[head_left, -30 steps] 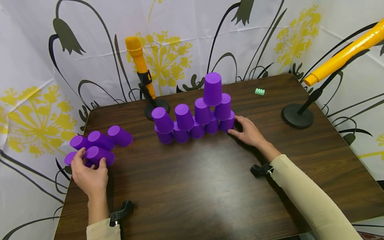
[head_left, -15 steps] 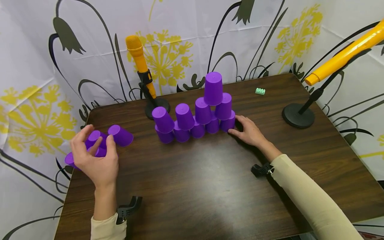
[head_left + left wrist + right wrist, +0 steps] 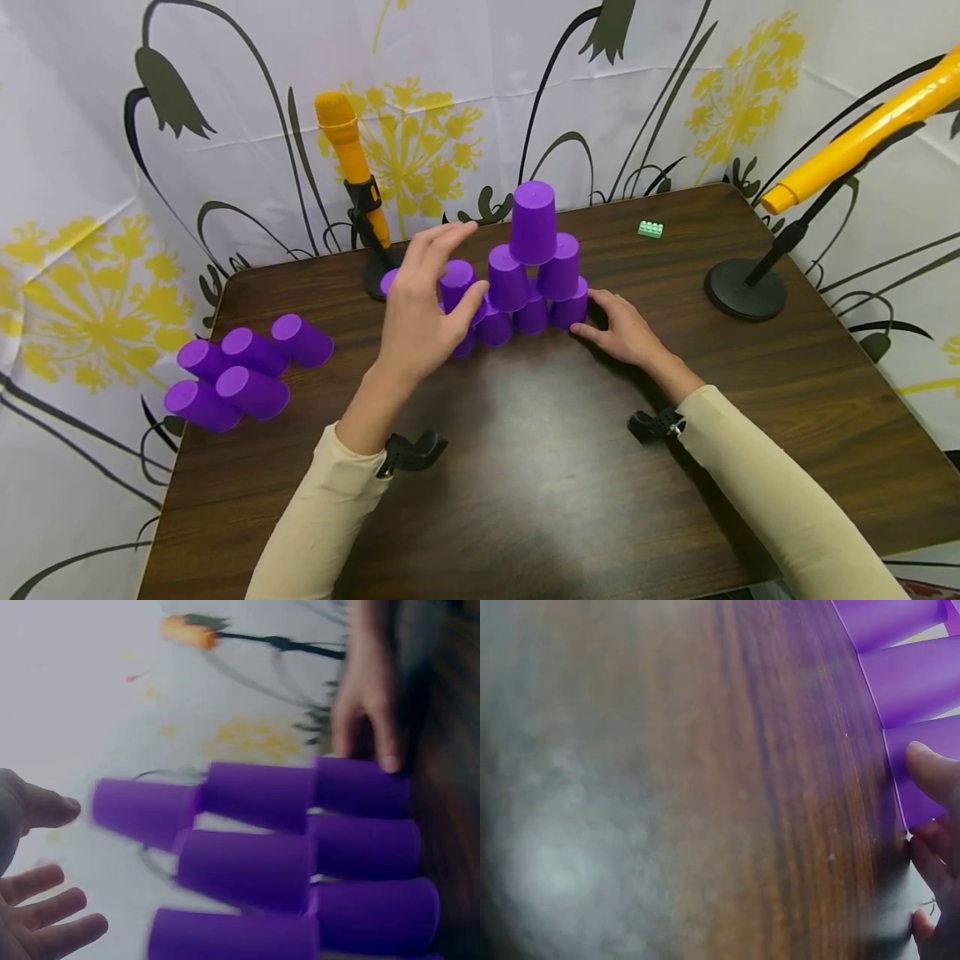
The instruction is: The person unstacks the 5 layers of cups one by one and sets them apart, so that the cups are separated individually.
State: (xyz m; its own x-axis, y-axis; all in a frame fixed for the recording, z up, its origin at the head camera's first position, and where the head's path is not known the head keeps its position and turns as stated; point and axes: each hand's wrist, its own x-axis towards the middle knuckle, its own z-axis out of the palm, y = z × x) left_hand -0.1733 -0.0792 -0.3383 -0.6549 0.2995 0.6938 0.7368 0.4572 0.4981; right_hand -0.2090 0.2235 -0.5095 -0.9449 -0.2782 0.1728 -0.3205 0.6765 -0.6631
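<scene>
The stack (image 3: pixel 508 279) has two rows and a top cup (image 3: pixel 533 225); five cups (image 3: pixel 253 393) at left aren't stacked yet. The left hand (image 3: pixel 420 315) is wide and empty; the right hand (image 3: pixel 624 332) pinches the end cup (image 3: pixel 567 307).

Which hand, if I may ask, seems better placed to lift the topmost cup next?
Probably the left hand: it is raised near the topmost cup, holding nothing, with thumb and fingers apart. The right hand is lower, its thumb and fingers around the right-end bottom cup.
</scene>
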